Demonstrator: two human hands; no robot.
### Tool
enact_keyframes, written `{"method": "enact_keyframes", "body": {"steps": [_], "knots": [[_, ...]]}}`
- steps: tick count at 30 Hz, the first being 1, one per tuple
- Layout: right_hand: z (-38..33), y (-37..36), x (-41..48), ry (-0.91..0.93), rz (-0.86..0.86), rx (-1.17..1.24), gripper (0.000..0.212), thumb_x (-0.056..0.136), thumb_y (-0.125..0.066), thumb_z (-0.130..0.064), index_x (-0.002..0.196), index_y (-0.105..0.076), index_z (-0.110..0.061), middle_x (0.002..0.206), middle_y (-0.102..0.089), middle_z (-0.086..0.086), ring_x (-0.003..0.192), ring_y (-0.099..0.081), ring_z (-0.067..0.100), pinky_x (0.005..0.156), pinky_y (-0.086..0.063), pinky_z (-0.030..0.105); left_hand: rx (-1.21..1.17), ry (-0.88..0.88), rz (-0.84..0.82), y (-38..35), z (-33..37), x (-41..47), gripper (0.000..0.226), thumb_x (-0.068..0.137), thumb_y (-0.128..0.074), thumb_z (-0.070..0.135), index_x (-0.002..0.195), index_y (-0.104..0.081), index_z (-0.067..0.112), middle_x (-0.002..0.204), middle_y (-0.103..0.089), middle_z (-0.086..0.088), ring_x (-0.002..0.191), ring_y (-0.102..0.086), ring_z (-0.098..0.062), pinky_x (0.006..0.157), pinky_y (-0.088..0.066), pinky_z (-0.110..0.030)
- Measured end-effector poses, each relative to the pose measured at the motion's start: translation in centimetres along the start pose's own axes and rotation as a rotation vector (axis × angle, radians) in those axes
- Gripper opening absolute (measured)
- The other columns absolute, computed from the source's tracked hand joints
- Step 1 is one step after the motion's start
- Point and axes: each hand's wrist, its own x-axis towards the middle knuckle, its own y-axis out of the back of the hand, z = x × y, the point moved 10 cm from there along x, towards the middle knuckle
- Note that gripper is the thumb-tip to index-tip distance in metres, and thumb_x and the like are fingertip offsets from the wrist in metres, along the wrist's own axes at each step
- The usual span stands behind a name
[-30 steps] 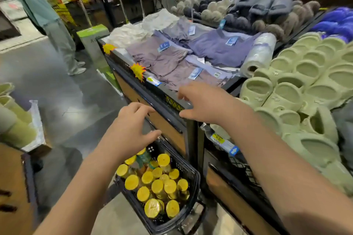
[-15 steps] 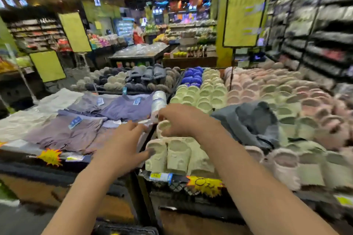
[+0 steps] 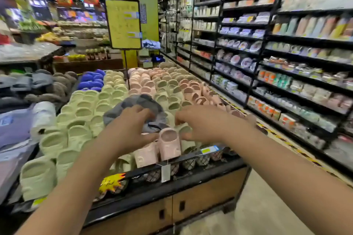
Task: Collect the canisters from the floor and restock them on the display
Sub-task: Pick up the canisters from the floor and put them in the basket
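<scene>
Landmark: pink slipper (image 3: 169, 144), upright at the front rim of the slipper table (image 3: 191, 181).

- Left hand (image 3: 129, 131): palm down just left of the landmark, fingers spread and lightly bent, reaching over the grey cloth (image 3: 137, 105) that lies on the slippers behind it. Nothing gripped. Motion blur hides whether the fingertips touch the cloth.
- Right hand (image 3: 206, 124): palm down just right of the landmark, fingers splayed, holding nothing.
- Green slippers (image 3: 80, 112): packed rows left of and behind the landmark. Wall shelving (image 3: 286, 66) well to its right, across the aisle.
- Canisters: none in view. The floor strip visible below the landmark shows none.

Judgement: both hands are empty and spread, a posture for steadying or tidying stock rather than carrying. This table holds footwear, so it is probably not the canisters' display. Collection not yet begun.
</scene>
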Motion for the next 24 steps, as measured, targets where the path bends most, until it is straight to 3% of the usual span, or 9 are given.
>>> {"method": "enact_keyframes", "body": {"steps": [4,7,10,11,13,16,24], "knots": [[8.7,-1.7,-8.9,-0.151,0.005,-0.027,0.032,0.093,-0.056,-0.050,0.115,-0.055,-0.027,0.114,-0.053,-0.007,0.098,-0.054,0.020,0.064,-0.045,0.036,-0.074,-0.162,-0.019,-3.2,10.2,5.1,0.056,0.086,-0.067,0.058,0.133,-0.053,0.032,0.133,-0.049,0.006,0.124,-0.044,-0.014,0.100,-0.044,-0.034],[16.0,-3.1,-15.7,-0.287,-0.005,-0.016,0.029,0.095,-0.057,-0.048,0.117,-0.054,-0.030,0.123,-0.052,-0.007,0.097,-0.050,0.015,0.068,-0.042,0.036,-0.091,-0.266,-0.043,-6.1,18.3,9.0,0.059,0.084,-0.061,0.065,0.132,-0.054,0.031,0.130,-0.050,0.005,0.123,-0.045,-0.017,0.100,-0.042,-0.034],[22.5,-4.6,-21.6,-0.394,-0.043,-0.023,0.041,0.098,-0.055,-0.051,0.132,-0.049,-0.031,0.131,-0.052,-0.005,0.107,-0.057,0.018,0.078,-0.053,0.041,-0.086,-0.367,-0.042,-9.0,26.8,12.3,0.072,0.076,-0.046,0.074,0.131,-0.056,0.029,0.127,-0.052,0.006,0.122,-0.047,-0.017,0.089,-0.035,-0.025],[24.7,-5.2,-23.3,-0.434,-0.051,-0.013,0.044,0.098,-0.054,-0.052,0.136,-0.048,-0.032,0.130,-0.053,-0.006,0.110,-0.057,0.018,0.081,-0.054,0.042,-0.091,-0.401,-0.057,-10.0,29.5,13.2,0.067,0.080,-0.052,0.070,0.132,-0.055,0.028,0.128,-0.051,0.006,0.123,-0.045,-0.017,0.087,-0.031,-0.023],[28.6,-6.0,-26.5,-0.515,-0.047,0.020,0.043,0.098,-0.054,-0.054,0.135,-0.049,-0.034,0.128,-0.054,-0.008,0.113,-0.056,0.016,0.085,-0.054,0.041,-0.124,-0.472,-0.084,-12.0,34.4,14.9,0.056,0.087,-0.062,0.061,0.134,-0.054,0.031,0.130,-0.051,0.008,0.125,-0.045,-0.016,0.099,-0.038,-0.030],[33.7,-7.3,-30.9,-0.634,-0.038,0.076,0.043,0.097,-0.056,-0.055,0.135,-0.052,-0.034,0.128,-0.054,-0.011,0.114,-0.055,0.012,0.088,-0.053,0.040,-0.140,-0.543,-0.124,-14.7,40.5,17.6,0.059,0.083,-0.056,0.069,0.132,-0.052,0.036,0.129,-0.050,0.010,0.124,-0.047,-0.016,0.100,-0.047,-0.044],[45.8,-11.7,-40.9,-0.982,-0.032,0.125,0.046,0.096,-0.056,-0.056,0.137,-0.047,-0.037,0.131,-0.053,-0.016,0.112,-0.057,0.010,0.087,-0.054,0.036,-0.179,-0.810,-0.245,-23.3,55.2,25.0,0.057,0.091,-0.060,0.061,0.140,-0.042,0.038,0.146,-0.037,0.014,0.136,-0.033,-0.011,0.099,-0.045,-0.034]]}}
